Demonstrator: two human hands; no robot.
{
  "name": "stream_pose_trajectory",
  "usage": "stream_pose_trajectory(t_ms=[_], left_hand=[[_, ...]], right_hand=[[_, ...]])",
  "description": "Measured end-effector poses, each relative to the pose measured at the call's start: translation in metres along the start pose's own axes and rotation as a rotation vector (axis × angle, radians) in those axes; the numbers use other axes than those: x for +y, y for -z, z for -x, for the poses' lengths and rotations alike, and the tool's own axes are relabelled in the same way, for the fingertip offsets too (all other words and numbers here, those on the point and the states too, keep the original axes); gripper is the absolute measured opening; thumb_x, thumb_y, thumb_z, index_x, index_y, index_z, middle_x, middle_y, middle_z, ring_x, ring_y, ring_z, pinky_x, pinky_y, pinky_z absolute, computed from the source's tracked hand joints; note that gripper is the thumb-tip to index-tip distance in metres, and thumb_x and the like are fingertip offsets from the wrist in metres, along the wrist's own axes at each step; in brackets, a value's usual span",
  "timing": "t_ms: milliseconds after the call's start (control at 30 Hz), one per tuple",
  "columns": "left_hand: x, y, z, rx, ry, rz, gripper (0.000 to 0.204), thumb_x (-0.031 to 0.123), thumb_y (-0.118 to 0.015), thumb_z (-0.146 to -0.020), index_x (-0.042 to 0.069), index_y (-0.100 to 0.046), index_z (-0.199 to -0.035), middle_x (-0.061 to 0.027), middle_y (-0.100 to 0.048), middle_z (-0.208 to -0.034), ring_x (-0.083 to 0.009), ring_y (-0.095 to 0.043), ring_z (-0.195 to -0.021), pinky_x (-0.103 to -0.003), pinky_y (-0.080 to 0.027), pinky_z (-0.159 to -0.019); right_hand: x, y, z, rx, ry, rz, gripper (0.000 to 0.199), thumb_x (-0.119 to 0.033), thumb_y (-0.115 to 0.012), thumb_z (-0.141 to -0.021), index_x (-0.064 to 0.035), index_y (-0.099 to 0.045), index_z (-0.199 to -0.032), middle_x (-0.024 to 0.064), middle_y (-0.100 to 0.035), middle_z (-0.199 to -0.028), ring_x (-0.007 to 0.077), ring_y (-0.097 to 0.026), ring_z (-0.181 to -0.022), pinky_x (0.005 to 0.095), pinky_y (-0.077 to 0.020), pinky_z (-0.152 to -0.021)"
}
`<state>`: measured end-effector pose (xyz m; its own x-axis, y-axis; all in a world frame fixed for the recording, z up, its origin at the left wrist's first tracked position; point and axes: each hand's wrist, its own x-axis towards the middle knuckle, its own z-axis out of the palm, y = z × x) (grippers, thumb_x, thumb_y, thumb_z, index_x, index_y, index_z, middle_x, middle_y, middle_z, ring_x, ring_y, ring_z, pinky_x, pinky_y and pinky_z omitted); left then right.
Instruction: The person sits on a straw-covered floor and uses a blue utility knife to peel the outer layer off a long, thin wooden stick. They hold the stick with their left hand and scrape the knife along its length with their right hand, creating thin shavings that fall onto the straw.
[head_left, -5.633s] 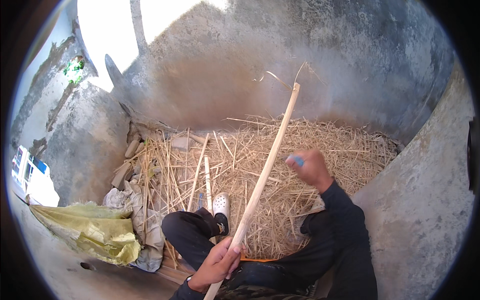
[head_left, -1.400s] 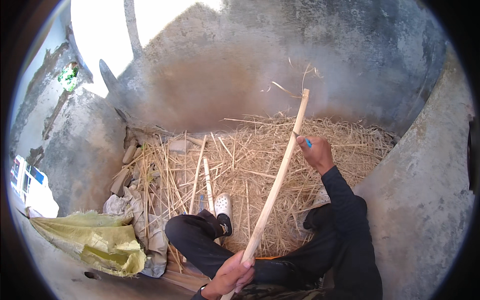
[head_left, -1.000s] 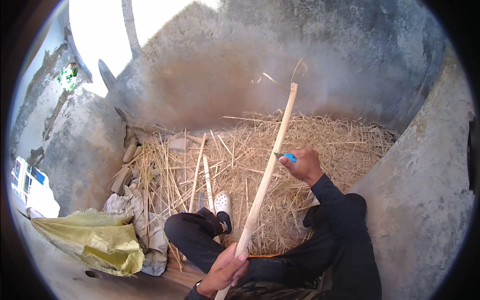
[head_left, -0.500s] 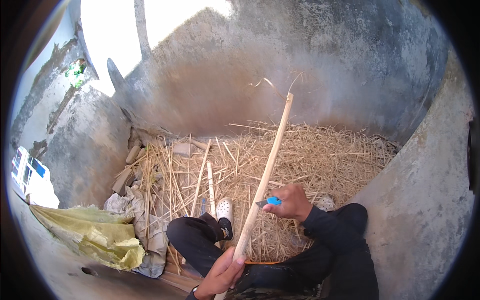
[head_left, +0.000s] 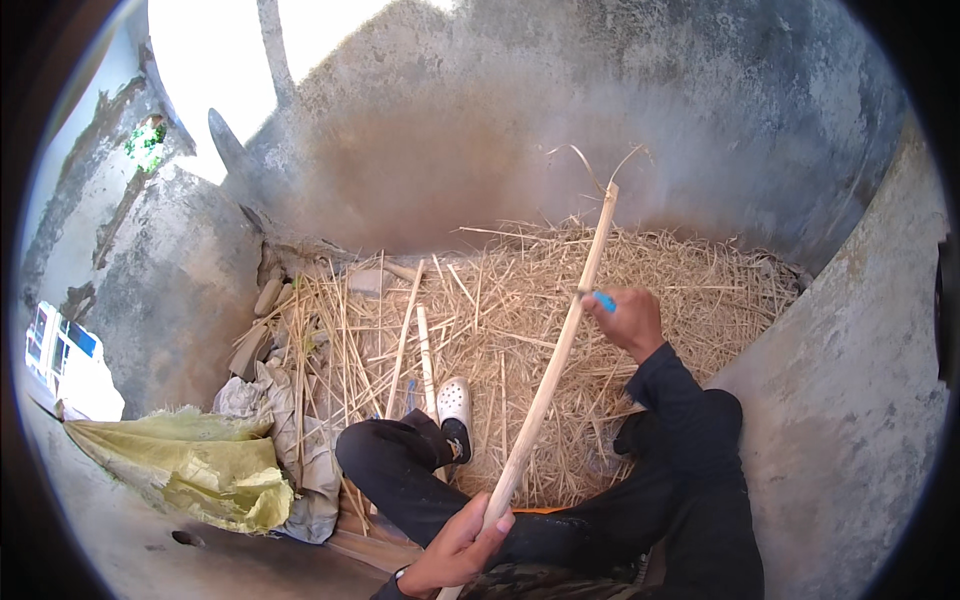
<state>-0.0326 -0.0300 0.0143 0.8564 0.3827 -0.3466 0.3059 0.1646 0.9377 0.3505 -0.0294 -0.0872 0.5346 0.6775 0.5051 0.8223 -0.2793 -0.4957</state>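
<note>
A long pale stick [head_left: 552, 370] of stripped wood or bamboo slants from my lap up and away to the right. My left hand [head_left: 462, 545] is wrapped around its near end. My right hand [head_left: 630, 318], farther up the stick, is closed on a utility knife [head_left: 603, 300] with a blue handle. The knife's blade rests against the stick's right edge. Two thin curled shavings [head_left: 628, 160] hang from the stick's far tip.
Straw-like shavings [head_left: 680, 310] cover the floor ahead, against a grey wall [head_left: 600, 100]. Thin strips [head_left: 340, 340] lie at the left. A yellow-green sack [head_left: 190, 465] sits at the lower left. My white clog [head_left: 454, 402] stands beside the stick.
My right hand has slid the knife up the stick, away from me. The stick's far end has shifted slightly to the right; my left hand still grips the near end.
</note>
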Motion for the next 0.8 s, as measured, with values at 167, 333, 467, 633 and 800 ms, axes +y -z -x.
stream_pose_trajectory(t_ms=[167, 333, 467, 633, 800], left_hand=[[-0.003, 0.004, 0.001, -0.025, 0.045, 0.097, 0.022, 0.028, -0.048, -0.101, 0.007, -0.046, -0.100, 0.0043, -0.041, -0.066, -0.0033, -0.036, -0.052, -0.020, -0.028, -0.046], [-0.011, 0.005, -0.003, -0.008, -0.023, 0.124, 0.023, 0.029, -0.046, -0.101, 0.006, -0.045, -0.100, 0.0031, -0.041, -0.063, -0.0042, -0.035, -0.049, -0.020, -0.027, -0.042], [-0.002, 0.009, -0.002, -0.066, 0.070, 0.213, 0.023, 0.030, -0.043, -0.103, 0.006, -0.043, -0.100, 0.0034, -0.042, -0.066, -0.0029, -0.035, -0.048, -0.019, -0.031, -0.043], [0.001, 0.005, 0.001, -0.084, 0.077, 0.192, 0.026, 0.032, -0.043, -0.102, 0.006, -0.042, -0.101, 0.0017, -0.038, -0.060, -0.0053, -0.033, -0.046, -0.021, -0.028, -0.040], [-0.005, 0.001, 0.005, -0.132, 0.052, 0.257, 0.024, 0.030, -0.043, -0.102, 0.006, -0.042, -0.101, 0.0018, -0.038, -0.060, -0.0051, -0.033, -0.046, -0.020, -0.027, -0.041]], right_hand=[[-0.021, 0.005, 0.004, -0.017, 0.043, -0.133, 0.071, -0.071, -0.041, -0.089, -0.0101, -0.065, -0.061, 0.0023, -0.042, -0.040, 0.0180, -0.042, -0.033, 0.0354, -0.0348, -0.038], [-0.063, 0.006, 0.032, -0.053, 0.247, -0.188, 0.069, -0.073, -0.045, -0.085, -0.0122, -0.066, -0.060, 0.0022, -0.045, -0.040, 0.0186, -0.045, -0.033, 0.0344, -0.0365, -0.037], [-0.029, 0.002, 0.012, -0.010, 0.139, -0.145, 0.071, -0.075, -0.045, -0.083, -0.0125, -0.060, -0.053, 0.0028, -0.045, -0.041, 0.0206, -0.048, -0.035, 0.0356, -0.0377, -0.038], [0.000, 0.007, -0.008, 0.047, 0.024, 0.023, 0.074, -0.077, -0.041, -0.084, -0.0121, -0.057, -0.052, 0.0050, -0.045, -0.042, 0.0228, -0.050, -0.039, 0.0379, -0.0374, -0.041], [0.008, 0.023, -0.015, 0.024, -0.082, -0.074, 0.075, -0.076, -0.039, -0.086, -0.0106, -0.059, -0.055, 0.0054, -0.046, -0.042, 0.0237, -0.050, -0.040, 0.0382, -0.0374, -0.041]])
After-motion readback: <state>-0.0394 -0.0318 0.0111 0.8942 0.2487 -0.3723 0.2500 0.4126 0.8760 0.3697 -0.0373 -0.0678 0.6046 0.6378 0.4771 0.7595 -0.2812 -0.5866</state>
